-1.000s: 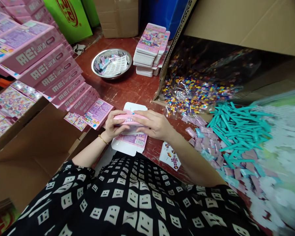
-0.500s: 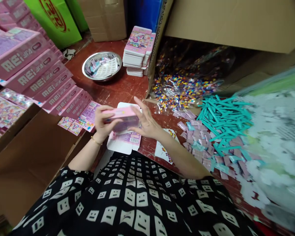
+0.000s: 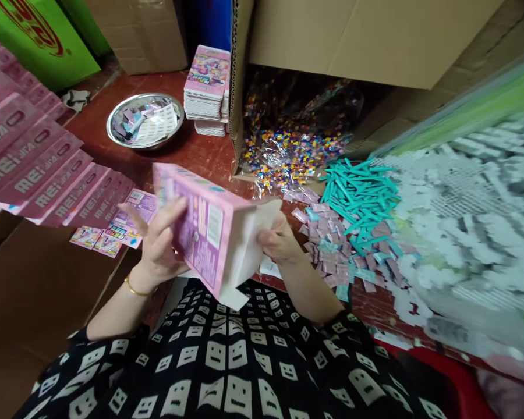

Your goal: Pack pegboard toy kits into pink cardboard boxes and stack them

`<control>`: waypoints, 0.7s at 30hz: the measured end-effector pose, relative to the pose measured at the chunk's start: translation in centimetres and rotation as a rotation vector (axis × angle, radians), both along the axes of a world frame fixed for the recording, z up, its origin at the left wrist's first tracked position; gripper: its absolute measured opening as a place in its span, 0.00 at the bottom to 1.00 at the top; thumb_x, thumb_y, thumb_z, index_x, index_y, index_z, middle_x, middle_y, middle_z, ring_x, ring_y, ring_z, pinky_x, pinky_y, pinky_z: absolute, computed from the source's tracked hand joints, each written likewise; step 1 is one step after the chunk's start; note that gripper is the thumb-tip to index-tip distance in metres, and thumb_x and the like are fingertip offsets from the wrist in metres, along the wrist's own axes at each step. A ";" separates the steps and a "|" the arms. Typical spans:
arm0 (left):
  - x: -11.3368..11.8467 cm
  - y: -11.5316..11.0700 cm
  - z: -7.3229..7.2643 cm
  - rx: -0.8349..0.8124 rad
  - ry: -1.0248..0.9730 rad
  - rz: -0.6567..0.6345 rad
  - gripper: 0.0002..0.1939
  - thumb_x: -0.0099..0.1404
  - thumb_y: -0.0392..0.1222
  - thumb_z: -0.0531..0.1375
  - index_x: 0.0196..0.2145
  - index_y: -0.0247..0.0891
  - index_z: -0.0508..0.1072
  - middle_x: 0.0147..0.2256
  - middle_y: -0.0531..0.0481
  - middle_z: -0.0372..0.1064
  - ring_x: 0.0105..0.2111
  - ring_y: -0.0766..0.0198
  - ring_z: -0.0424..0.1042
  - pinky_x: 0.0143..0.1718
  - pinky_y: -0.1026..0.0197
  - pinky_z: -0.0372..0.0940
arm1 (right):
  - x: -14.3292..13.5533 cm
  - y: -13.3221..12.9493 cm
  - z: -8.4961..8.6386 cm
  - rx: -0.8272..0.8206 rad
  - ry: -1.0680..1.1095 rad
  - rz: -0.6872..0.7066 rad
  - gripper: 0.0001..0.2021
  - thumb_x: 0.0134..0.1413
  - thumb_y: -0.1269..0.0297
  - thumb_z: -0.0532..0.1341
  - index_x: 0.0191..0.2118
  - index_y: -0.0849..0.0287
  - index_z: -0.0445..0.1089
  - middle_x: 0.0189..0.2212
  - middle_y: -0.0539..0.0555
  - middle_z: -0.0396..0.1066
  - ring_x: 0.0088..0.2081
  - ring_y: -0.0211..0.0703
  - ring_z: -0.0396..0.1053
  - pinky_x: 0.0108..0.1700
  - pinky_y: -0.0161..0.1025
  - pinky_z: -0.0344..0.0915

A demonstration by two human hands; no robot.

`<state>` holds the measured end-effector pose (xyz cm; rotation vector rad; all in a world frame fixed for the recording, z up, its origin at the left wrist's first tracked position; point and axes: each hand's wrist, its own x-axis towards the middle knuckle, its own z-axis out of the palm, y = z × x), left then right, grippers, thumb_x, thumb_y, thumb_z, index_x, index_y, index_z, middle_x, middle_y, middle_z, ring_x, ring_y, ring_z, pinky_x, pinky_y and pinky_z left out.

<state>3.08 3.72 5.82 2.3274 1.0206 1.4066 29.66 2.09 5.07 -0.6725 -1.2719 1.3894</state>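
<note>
A pink and purple box [image 3: 201,230] is raised and tilted in front of my body, its right end open with white flaps [image 3: 248,244] sticking out. My left hand [image 3: 162,238] supports the box on its left side, fingers against the printed face with the barcode. At the open end, my right hand [image 3: 277,237] pinches a white flap between thumb and fingers. The inside of the box cannot be seen. Below my right hand, part of a white printed sheet [image 3: 271,267] shows on the red table [image 3: 201,157].
Stacked pink boxes [image 3: 39,169] stand left, beside flat cards [image 3: 133,215]. Behind are a metal bowl [image 3: 179,128] and a card stack [image 3: 206,87]. Right lie colourful bead bags [image 3: 288,151], small sachets [image 3: 327,244], teal sticks [image 3: 360,195] and a large bag of white pieces [image 3: 475,233].
The box has been lifted and turned, with its open end now facing right. My right hand has gone from spread fingers to gripping a flap. The view has shifted to the right.
</note>
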 end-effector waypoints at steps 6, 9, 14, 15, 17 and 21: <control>1.3 0.9 4.0 0.081 0.211 -0.262 0.63 0.37 0.67 0.75 0.67 0.46 0.57 0.62 0.36 0.64 0.62 0.38 0.66 0.66 0.30 0.53 | -1.9 0.7 0.6 -0.130 0.076 0.444 0.28 0.39 0.38 0.71 0.32 0.61 0.74 0.27 0.52 0.76 0.26 0.37 0.73 0.26 0.32 0.72; 2.6 1.6 2.2 -0.109 0.036 -0.420 0.37 0.45 0.66 0.72 0.49 0.45 0.73 0.35 0.49 0.78 0.33 0.56 0.78 0.38 0.51 0.75 | -2.9 1.4 -0.9 -0.104 0.013 0.595 0.33 0.37 0.29 0.66 0.29 0.61 0.73 0.25 0.53 0.76 0.24 0.38 0.72 0.23 0.32 0.70; 3.3 1.4 0.5 -0.141 -0.030 -0.297 0.25 0.42 0.57 0.76 0.29 0.40 0.72 0.22 0.56 0.70 0.18 0.68 0.67 0.18 0.65 0.61 | 2.9 4.2 -5.4 0.128 -0.442 -0.049 0.30 0.58 0.33 0.54 0.34 0.58 0.75 0.25 0.52 0.75 0.25 0.38 0.73 0.24 0.35 0.71; 3.0 1.2 0.6 -0.146 -0.005 -0.242 0.25 0.43 0.57 0.76 0.28 0.39 0.72 0.21 0.56 0.69 0.18 0.69 0.66 0.19 0.65 0.61 | 5.2 4.6 -6.4 0.211 -0.568 -0.299 0.26 0.61 0.37 0.54 0.33 0.56 0.75 0.24 0.51 0.73 0.24 0.38 0.72 0.25 0.36 0.71; 2.4 0.8 0.6 -0.196 0.014 -0.138 0.26 0.44 0.61 0.74 0.25 0.38 0.71 0.20 0.57 0.67 0.18 0.69 0.63 0.18 0.65 0.60 | 9.8 4.8 -8.5 0.302 -0.643 -0.524 0.23 0.59 0.38 0.58 0.28 0.54 0.72 0.22 0.50 0.69 0.25 0.40 0.71 0.27 0.39 0.72; 1.9 -0.1 -0.3 -0.364 0.042 -0.020 0.29 0.43 0.64 0.73 0.24 0.38 0.68 0.19 0.58 0.65 0.18 0.70 0.62 0.18 0.67 0.58 | 15.2 3.9 -11.4 0.476 -0.744 -0.725 0.23 0.64 0.41 0.54 0.25 0.51 0.67 0.18 0.48 0.60 0.22 0.42 0.68 0.27 0.43 0.72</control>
